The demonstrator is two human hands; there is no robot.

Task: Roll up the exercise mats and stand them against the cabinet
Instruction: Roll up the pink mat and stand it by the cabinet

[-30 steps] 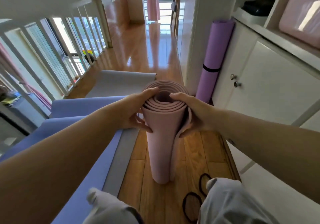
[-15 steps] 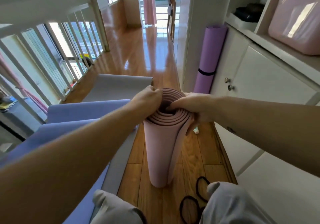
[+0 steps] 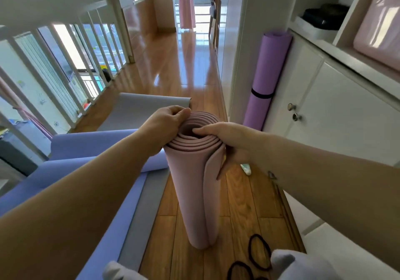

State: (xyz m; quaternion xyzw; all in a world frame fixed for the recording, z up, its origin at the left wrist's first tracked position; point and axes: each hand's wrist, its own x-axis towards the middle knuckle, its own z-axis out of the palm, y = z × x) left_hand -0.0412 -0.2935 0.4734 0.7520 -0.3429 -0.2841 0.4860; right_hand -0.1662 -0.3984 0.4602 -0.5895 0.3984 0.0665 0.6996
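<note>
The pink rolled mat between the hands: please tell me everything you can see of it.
The pink mat is a matte, foam-like roll standing upright on the wooden floor. Its top shows spiral layers round a dark hollow core. The outer edge hangs loose as a flap below the right hand. The left hand pinches the top rim; the right hand grips the opposite side.

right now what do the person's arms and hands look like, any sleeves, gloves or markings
Both arms are bare as far as the frame shows: no sleeves, no gloves. The left hand and right hand carry no ring, watch or band that I can see. The only marking is a small dark triangular mark on the right forearm near the wrist.
</note>
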